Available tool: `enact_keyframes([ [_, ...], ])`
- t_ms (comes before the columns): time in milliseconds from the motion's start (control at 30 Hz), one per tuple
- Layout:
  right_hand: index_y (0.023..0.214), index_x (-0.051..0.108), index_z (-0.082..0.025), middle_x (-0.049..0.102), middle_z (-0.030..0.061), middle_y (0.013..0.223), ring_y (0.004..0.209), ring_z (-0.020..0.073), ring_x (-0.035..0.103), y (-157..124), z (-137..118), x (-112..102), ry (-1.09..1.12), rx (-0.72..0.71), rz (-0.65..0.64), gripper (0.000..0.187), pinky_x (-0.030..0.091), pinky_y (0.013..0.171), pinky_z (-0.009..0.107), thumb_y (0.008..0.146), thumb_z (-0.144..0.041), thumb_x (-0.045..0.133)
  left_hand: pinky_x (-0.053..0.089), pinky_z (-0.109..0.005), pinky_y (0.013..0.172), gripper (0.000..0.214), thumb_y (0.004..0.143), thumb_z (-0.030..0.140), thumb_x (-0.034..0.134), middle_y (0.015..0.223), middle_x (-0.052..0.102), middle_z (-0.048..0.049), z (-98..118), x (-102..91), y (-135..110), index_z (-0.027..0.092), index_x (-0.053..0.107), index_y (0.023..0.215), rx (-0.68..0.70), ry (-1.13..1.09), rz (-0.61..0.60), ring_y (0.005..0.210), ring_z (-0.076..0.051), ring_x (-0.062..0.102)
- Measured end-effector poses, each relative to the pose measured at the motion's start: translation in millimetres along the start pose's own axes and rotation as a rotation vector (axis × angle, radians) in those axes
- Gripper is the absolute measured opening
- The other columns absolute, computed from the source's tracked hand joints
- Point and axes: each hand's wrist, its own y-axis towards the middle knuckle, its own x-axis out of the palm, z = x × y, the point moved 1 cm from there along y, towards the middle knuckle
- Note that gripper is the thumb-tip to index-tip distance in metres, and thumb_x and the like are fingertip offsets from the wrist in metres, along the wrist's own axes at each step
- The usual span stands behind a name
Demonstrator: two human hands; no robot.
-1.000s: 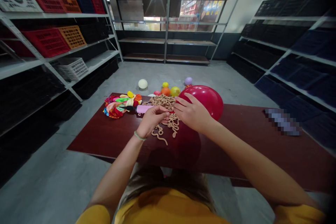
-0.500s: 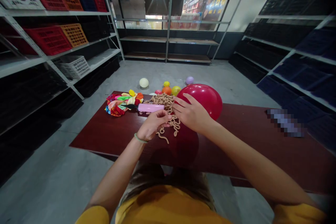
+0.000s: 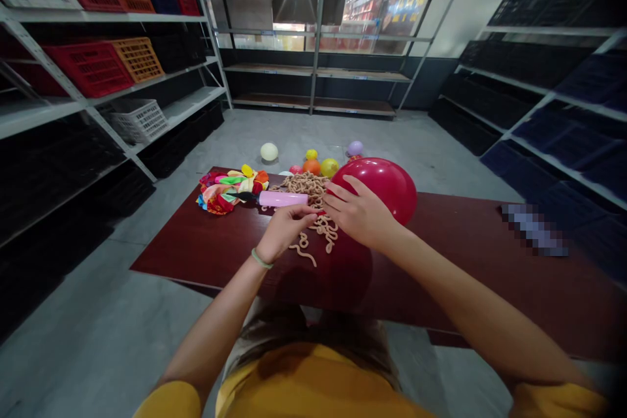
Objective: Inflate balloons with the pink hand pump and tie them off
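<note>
A big inflated red balloon (image 3: 386, 186) is held above the dark red-brown table, its neck end turned left toward my hands. My right hand (image 3: 360, 212) is curled against the balloon's left side, around the neck end. My left hand (image 3: 289, 228) is closed in a pinch, thumb against forefinger, on a small red bit of the balloon's neck just left of my right fingers. Behind and below the hands lies a tangled heap of tan elastic bands or cords (image 3: 306, 184), with loose pieces nearer me. A pink hand pump (image 3: 283, 199) with a black nozzle lies left of the heap.
Uninflated, multicoloured balloons (image 3: 230, 189) are piled at the table's (image 3: 196, 248) left end. Several small inflated balloons (image 3: 311, 166) sit on the floor beyond it. A blurred-out object (image 3: 533, 228) lies at the right. Shelves (image 3: 313, 72) with crates stand around.
My left hand has risen slightly and closed in on the right hand, its pinch now at the balloon's red neck. The right hand and balloon have hardly moved.
</note>
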Motion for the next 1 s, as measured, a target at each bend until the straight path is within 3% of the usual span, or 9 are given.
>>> enact_keyframes([
  [133, 0.11, 0.074, -0.021, 0.074, 0.0055, 0.118, 0.126, 0.0289, 0.056, 1, -1, 1, -0.002, 0.016, 0.022, 0.027, 0.039, 0.109, 0.053, 0.097, -0.015, 0.051, 0.043, -0.026, 0.065, 0.023, 0.078, 0.039, 0.073, 0.076, 0.07, -0.0028, 1, -9.2, -4, 0.016, 0.072, 0.081, 0.084, 0.163, 0.078, 0.069, -0.015, 0.059],
  [267, 0.118, 0.07, -0.02, 0.07, 0.006, 0.127, 0.131, 0.0285, 0.052, 7, -2, 3, 0.0, 0.016, 0.056, 0.029, 0.037, 0.112, 0.054, 0.098, -0.016, 0.05, 0.043, -0.025, 0.063, 0.022, 0.079, 0.038, 0.072, 0.075, 0.069, -0.0016, 1, -11.2, -4, 0.018, 0.071, 0.084, 0.079, 0.134, 0.072, 0.067, -0.015, 0.059],
  [400, 0.138, 0.055, -0.016, 0.052, 0.0092, 0.149, 0.144, 0.0289, 0.038, 11, 2, 0, 0.018, 0.004, 0.108, 0.04, 0.028, 0.119, 0.055, 0.098, -0.017, 0.051, 0.045, -0.026, 0.065, 0.02, 0.079, 0.036, 0.07, 0.074, 0.069, -0.0012, 6, -9.4, 3, 0.017, 0.07, 0.084, 0.09, 0.051, 0.156, 0.068, -0.015, 0.06],
  [500, 0.149, 0.041, -0.021, 0.043, 0.0077, 0.156, 0.147, 0.0279, 0.032, -2, 7, 5, 0.101, 0.04, 0.141, 0.054, 0.026, 0.121, 0.055, 0.097, -0.015, 0.053, 0.044, -0.025, 0.066, 0.02, 0.079, 0.037, 0.071, 0.072, 0.068, -0.0007, 4, -11.5, 9, 0.017, 0.07, 0.082, 0.098, -0.004, 0.241, 0.066, -0.014, 0.059],
  [600, 0.147, 0.044, -0.029, 0.051, 0.0054, 0.15, 0.142, 0.0268, 0.041, -25, 3, 27, 0.161, 0.19, 0.195, 0.055, 0.033, 0.118, 0.049, 0.096, -0.013, 0.054, 0.044, -0.025, 0.065, 0.023, 0.076, 0.038, 0.074, 0.072, 0.067, -0.0005, -6, -14.3, 14, 0.016, 0.069, 0.084, 0.072, -0.117, 0.298, 0.065, -0.013, 0.059],
  [667, 0.13, 0.061, -0.029, 0.067, 0.0081, 0.128, 0.125, 0.028, 0.057, -38, -7, 50, 0.217, 0.382, 0.237, 0.035, 0.043, 0.107, 0.047, 0.097, -0.019, 0.054, 0.043, -0.024, 0.063, 0.025, 0.074, 0.038, 0.075, 0.071, 0.065, -0.0001, -13, -14.6, 16, 0.016, 0.069, 0.084, 0.049, -0.176, 0.324, 0.063, -0.012, 0.058],
  [700, 0.121, 0.066, -0.025, 0.071, 0.0099, 0.117, 0.115, 0.0279, 0.062, -42, -15, 62, 0.295, 0.421, 0.181, 0.026, 0.047, 0.1, 0.046, 0.098, -0.023, 0.053, 0.042, -0.024, 0.063, 0.026, 0.074, 0.039, 0.076, 0.07, 0.065, 0.0001, -16, -14.3, 17, 0.016, 0.068, 0.083, 0.04, -0.19, 0.334, 0.063, -0.012, 0.057],
  [800, 0.11, 0.068, -0.02, 0.073, 0.0084, 0.101, 0.096, 0.0226, 0.066, -43, -39, 93, 0.466, 0.416, 0.064, 0.021, 0.052, 0.086, 0.037, 0.097, -0.028, 0.054, 0.04, -0.023, 0.06, 0.027, 0.074, 0.04, 0.076, 0.067, 0.064, 0.0006, -21, -13.9, 17, 0.016, 0.067, 0.083, 0.025, -0.186, 0.352, 0.059, -0.011, 0.055],
  [1000, 0.108, 0.07, -0.019, 0.073, 0.0075, 0.096, 0.09, 0.02, 0.067, -36, -60, 124, 0.564, 0.469, 0.058, 0.021, 0.053, 0.078, 0.032, 0.096, -0.029, 0.055, 0.042, -0.023, 0.062, 0.027, 0.076, 0.041, 0.076, 0.071, 0.066, 0.0001, -28, -20.4, 15, 0.016, 0.068, 0.084, 0.059, -0.208, 0.363, 0.062, -0.011, 0.056],
])
